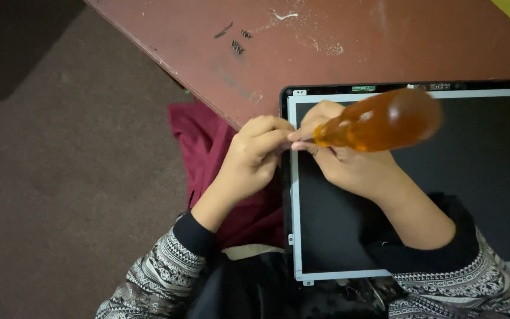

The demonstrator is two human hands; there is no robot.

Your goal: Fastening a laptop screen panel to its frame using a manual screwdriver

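A dark flat display panel (473, 177) with a thin silver frame lies partly on the reddish-brown table (337, 35) and partly over my lap. My right hand (349, 159) grips a screwdriver with a clear amber handle (385, 121), its tip aimed at the panel's left edge near the top corner. My left hand (255, 156) is curled against that same left edge, fingers pinched beside the screwdriver tip. Whether it holds anything small is hidden. Both forearms wear patterned black-and-white sleeves.
Several small dark screws (237, 44) and a white scrap (284, 16) lie on the table beyond the panel. A maroon cloth (208, 136) hangs below the table edge over my lap. Brown carpeted floor (72, 165) fills the left side.
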